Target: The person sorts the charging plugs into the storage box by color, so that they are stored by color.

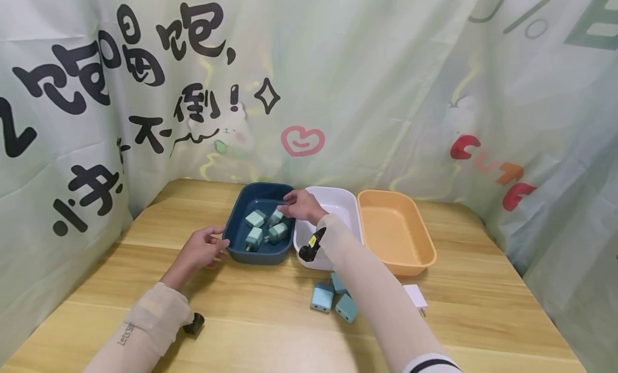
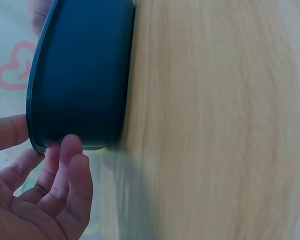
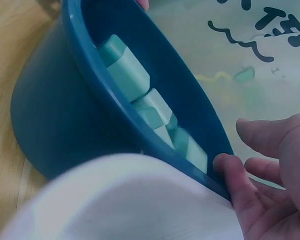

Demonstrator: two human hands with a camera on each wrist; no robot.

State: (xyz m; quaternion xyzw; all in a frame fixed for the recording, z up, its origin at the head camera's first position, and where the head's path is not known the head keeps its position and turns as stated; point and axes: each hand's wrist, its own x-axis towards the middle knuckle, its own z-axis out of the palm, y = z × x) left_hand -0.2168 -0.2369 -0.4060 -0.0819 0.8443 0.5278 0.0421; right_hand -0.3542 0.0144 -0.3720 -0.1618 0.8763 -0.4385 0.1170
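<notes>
Several pale green plug chargers [image 1: 254,238] lie in the dark blue bin [image 1: 259,259]; the one near the right hand [image 1: 303,205] looks blurred. That hand reaches over the bin's right side. In the right wrist view its fingertips [image 3: 222,162] touch the rim, the thumb stands apart, and nothing shows between them. At the bin's left side, my left hand [image 1: 201,248] touches the rim and outer wall with loosely bent fingers [image 2: 80,175]. Light blue chargers [image 1: 322,297] sit on the table below the right forearm.
Right of the blue bin stand a white bin [image 1: 354,212], partly behind the right wrist, and an orange bin [image 1: 393,225]. A white plug charger [image 1: 416,297] lies on the wooden table [image 1: 260,324] near the right forearm. Printed cloth [image 1: 367,94] hangs behind.
</notes>
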